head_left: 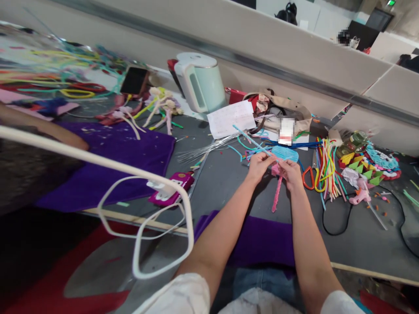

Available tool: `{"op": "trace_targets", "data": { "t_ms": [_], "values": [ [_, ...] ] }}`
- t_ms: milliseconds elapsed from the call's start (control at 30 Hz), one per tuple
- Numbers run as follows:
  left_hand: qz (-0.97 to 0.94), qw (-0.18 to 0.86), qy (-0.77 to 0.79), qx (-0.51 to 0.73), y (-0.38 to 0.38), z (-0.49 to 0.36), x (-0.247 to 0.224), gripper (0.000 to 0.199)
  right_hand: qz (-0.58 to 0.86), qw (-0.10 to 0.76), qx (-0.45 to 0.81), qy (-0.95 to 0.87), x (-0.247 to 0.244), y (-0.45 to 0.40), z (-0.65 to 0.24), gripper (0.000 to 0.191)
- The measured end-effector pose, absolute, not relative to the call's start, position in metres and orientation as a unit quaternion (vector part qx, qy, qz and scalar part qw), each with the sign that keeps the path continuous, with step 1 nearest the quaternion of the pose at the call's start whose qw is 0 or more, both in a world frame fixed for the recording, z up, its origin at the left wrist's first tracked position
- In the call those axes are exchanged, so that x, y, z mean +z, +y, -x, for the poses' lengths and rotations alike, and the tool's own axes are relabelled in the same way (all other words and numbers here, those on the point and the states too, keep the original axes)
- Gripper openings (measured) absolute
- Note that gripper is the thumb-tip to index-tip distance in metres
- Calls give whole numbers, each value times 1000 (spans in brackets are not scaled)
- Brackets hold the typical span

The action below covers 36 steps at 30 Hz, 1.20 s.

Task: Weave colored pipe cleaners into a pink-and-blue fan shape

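Note:
Above the grey table, my left hand point(259, 166) is closed with its fingertips on a light blue pipe cleaner point(245, 134), which slants up to the left. Close beside it, my right hand point(291, 172) pinches the lower right part of the same blue strand. A pink fuzzy piece point(277, 192) hangs down between the hands, near my right fingers; whether they grip it too is hard to tell. Just behind the hands lies a light blue oval bundle point(285, 153). Orange-handled scissors point(308, 178) rest to the right of my right hand.
A kettle point(203, 83), papers point(231, 118) and a bag point(294, 109) stand behind. Coloured pipe cleaners point(329, 170) and a black cable point(337, 233) lie right. A white curved frame point(98, 161) crosses the left foreground. Another person's arm point(42, 126) rests at far left.

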<state>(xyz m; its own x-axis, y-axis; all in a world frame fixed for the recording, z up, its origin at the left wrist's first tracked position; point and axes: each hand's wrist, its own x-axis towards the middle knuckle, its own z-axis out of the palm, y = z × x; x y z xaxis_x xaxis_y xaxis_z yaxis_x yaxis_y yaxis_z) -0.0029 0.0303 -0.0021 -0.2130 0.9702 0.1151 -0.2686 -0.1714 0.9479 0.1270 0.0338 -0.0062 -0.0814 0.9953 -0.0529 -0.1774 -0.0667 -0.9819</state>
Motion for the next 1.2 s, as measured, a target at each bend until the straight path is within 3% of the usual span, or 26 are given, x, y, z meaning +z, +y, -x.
{"op": "trace_targets", "data": {
  "t_ms": [100, 200, 300, 467, 667, 933, 1067, 1133, 1200],
  "values": [
    [-405, 487, 423, 648, 29, 4, 1, 33, 451, 531, 539, -474, -6, 33, -125, 36],
    [-358, 518, 426, 650, 29, 3, -1, 38, 504, 550, 302, -593, -5, 28, -121, 30],
    [-334, 566, 424, 623, 30, 4, -5, 42, 505, 486, 82, -709, -5, 22, -121, 26],
    [-328, 605, 412, 598, 30, 5, -8, 42, 475, 438, -10, -763, -7, 21, -125, 23],
    [-317, 607, 402, 608, 30, 5, -5, 38, 492, 504, 95, -704, -8, 24, -121, 22],
    [-430, 498, 425, 621, 29, 7, -1, 33, 467, 551, 428, -544, -2, 27, -121, 26],
    [-486, 450, 430, 614, 29, 6, -1, 28, 437, 521, 610, -407, -5, 33, -124, 31],
    [-493, 437, 432, 616, 29, 4, -1, 27, 436, 512, 629, -389, -7, 35, -124, 33],
    [-478, 440, 441, 619, 28, 2, -2, 30, 444, 541, 571, -429, -7, 34, -123, 31]
  ]
}}
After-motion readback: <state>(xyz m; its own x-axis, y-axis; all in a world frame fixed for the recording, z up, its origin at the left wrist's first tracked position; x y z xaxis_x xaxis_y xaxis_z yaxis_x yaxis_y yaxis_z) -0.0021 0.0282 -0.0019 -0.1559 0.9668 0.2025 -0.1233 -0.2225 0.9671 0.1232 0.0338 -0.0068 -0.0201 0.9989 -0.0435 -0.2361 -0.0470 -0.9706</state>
